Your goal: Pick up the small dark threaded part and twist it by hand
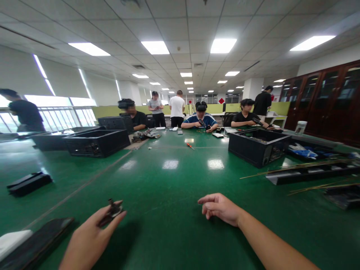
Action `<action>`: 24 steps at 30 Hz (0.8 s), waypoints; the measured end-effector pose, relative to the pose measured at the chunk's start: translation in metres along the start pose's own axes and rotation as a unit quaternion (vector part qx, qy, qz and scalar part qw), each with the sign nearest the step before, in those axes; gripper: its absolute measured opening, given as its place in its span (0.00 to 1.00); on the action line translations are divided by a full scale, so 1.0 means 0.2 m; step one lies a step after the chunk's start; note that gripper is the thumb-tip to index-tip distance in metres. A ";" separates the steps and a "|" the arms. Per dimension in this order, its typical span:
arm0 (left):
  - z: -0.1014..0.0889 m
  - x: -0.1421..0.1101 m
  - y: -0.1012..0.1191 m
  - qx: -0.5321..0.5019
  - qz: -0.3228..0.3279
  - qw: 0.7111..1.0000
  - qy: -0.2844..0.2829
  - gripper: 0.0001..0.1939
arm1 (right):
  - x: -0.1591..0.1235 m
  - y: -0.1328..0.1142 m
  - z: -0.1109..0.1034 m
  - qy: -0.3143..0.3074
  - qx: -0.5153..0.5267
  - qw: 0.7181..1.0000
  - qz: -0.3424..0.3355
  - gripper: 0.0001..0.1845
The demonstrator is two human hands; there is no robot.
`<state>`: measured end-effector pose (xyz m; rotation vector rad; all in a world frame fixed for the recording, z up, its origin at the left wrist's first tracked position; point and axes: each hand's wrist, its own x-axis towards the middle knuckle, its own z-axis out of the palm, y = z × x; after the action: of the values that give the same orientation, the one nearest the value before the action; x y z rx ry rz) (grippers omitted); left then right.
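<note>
Piece of dark hardware (114,210), small and blurred, is pinched between the thumb and fingers of the left hand (92,234), held up at the fingertips with a short stub rising from it. The right hand (221,210) is well apart from it — fingers loosely spread and half curled, holding nothing, above the green counter (163,240).

Beside the left hand, on its outer side, lies a long dark slab (42,240), with a white object (14,240) at the near end. Farther out beyond that hand is a black block (29,183).

Well ahead of the left hand stands an open black computer case (97,144); another black case (260,148) stands ahead of the right hand and to its outer side. Out past the right forearm are a dark metal channel (306,174) and thin yellowish rods (253,176). Far ahead, between the two hands, lies a screwdriver (189,146) with an orange-red handle — and beyond it a person in a blue shirt (187,121) sits at the counter's far side.
</note>
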<state>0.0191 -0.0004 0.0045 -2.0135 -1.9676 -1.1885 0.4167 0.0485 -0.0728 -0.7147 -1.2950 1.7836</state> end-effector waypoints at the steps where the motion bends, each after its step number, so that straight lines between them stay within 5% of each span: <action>1: 0.07 0.03 0.10 -0.040 0.011 0.999 -0.032 0.22 | 0.00 0.00 0.01 0.004 -0.003 1.000 -0.004 0.26; 5: 0.42 0.07 0.53 -0.168 0.113 0.967 -0.153 0.17 | 0.00 0.01 0.02 0.040 -0.046 0.997 -0.050 0.28; 9: 0.67 0.01 0.71 -0.196 0.130 0.956 -0.176 0.20 | 0.00 0.02 0.02 0.079 -0.123 0.983 -0.107 0.26; 15: 0.72 -0.05 0.66 -0.248 0.216 0.925 -0.190 0.14 | -0.03 0.00 0.08 0.094 -0.248 0.955 -0.132 0.26; 24: 0.75 -0.06 0.64 -0.300 0.221 0.913 -0.165 0.21 | -0.09 -0.05 0.14 0.142 -0.465 0.852 -0.195 0.19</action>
<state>0.2014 0.0518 -0.0485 -2.9196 -1.1811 -1.5294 0.4063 0.0198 -0.0548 -1.0719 -1.9102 0.6133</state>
